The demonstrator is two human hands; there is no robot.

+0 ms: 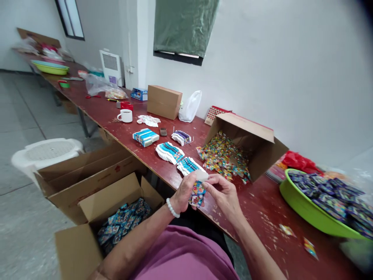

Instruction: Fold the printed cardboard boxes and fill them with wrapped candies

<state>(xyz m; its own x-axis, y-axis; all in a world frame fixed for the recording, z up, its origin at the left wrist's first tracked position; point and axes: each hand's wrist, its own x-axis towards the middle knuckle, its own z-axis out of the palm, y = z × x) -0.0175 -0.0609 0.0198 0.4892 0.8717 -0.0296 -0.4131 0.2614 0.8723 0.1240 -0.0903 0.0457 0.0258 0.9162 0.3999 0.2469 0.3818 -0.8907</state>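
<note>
Two hands busy at the red table's (253,210) near edge: the left hand's (184,193) fingers clamp the left side, printed packet (197,191) in between, the right hand's (225,194) thumb and forefinger pinch its upper right edge.

A single head-worn camera looked forward and down over its wearer's mauve-pink fabric shirt (183,256), with the bare left hand (185,190) and bare right hand (224,192) close to the lens — just below the middle of the frame. The view faced a plain, pale wall (291,77) across a long, scuffed, dark red table (262,210) that receded to the far upper left — a slanted framing reaching from grey floor (17,217) to a round, lime-green basin (305,212) near at right.
</note>
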